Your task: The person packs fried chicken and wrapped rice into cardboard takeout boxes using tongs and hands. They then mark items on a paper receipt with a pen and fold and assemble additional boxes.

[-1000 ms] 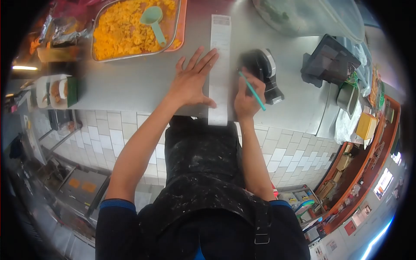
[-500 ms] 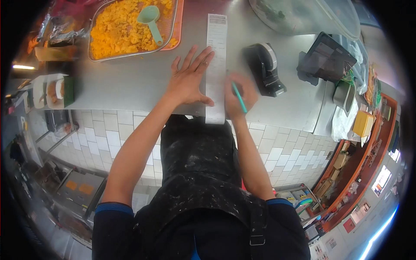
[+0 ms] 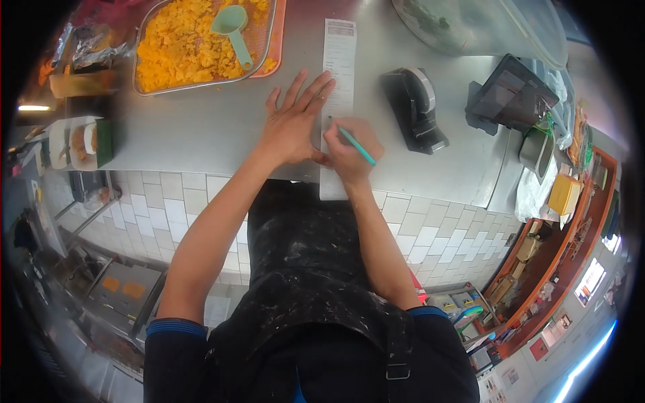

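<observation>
A long white printed receipt [image 3: 340, 60] lies lengthwise on the steel counter, its near end hanging past the front edge. My left hand [image 3: 293, 127] is spread flat at its left side, with fingertips and thumb touching the paper. In my right hand [image 3: 354, 146] is a green pen [image 3: 358, 148], gripped in a writing hold with its tip at the receipt's middle. That hand covers part of the print. To the right of it stands a black tape dispenser [image 3: 412, 111] with a roll on it.
A tray [image 3: 190, 89] of yellow-orange crumbly food holds a pale green scoop [image 3: 232, 30]. A large clear plastic tub [image 3: 470, 30] stands at the back right, near a black tablet on a stand [image 3: 514, 94]. The steel counter [image 3: 201, 134] ends just before my apron.
My right hand with the pen has moved left, from beside the receipt onto it. The left hand stays spread in nearly the same place.
</observation>
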`<state>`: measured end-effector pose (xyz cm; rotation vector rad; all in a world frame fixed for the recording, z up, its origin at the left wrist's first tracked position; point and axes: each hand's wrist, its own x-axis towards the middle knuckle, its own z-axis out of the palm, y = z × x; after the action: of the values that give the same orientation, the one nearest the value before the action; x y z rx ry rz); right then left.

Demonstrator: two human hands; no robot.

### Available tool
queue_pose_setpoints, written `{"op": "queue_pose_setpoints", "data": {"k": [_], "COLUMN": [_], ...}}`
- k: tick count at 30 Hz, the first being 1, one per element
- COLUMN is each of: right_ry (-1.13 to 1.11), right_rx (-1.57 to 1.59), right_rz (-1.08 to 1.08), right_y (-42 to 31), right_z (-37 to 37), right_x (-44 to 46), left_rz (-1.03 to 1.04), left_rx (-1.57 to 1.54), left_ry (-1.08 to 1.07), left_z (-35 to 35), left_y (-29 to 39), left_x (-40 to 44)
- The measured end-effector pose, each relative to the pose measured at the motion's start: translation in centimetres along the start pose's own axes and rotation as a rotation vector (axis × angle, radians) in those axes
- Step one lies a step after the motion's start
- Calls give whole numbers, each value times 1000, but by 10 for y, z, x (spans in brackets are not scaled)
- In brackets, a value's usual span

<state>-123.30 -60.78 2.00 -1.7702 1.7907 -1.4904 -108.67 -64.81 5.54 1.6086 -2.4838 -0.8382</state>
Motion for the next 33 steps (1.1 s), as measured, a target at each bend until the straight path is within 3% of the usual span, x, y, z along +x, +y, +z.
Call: {"op": "queue_pose_setpoints", "data": {"k": [2,4,8,10,14,16,20,22,23,31,33], "right_ry": [36,54,-4,93,246,109,27,-44,-46,-92,-49], "right_rx": [-45,-90,-12,-105,-1,-51,3,91,91,142,73], "right_rz": [-18,240,3,262,300,49,23,251,252,-16,31], "right_y": [0,-3,3,3,11,3,-2,-8,-7,2,0], "right_z": [-2,-10,-5,-7,-11,-20,-21,-22,-21,-9,-12], "right_x": [0,-2,1,6,1,1,-6,-7,-7,-8,-7], "left_rz": [-3,1,-9,-18,-15,-6,-15,-10,-12,-19,-18], "left_rx": [-1,-4,-4,14,-2,-9,3,2,2,41,25], "left_ry": [-2,-5,-31,-43,-35,-15,-27,-18,-19,-31,-29], "left_z": [-1,-1,-5,-5,-5,-2,-3,-3,-3,0,-1], "left_y": [0,0,3,2,2,1,2,1,0,-1,0], "left_x": [1,0,1,1,0,0,1,1,1,2,2]}}
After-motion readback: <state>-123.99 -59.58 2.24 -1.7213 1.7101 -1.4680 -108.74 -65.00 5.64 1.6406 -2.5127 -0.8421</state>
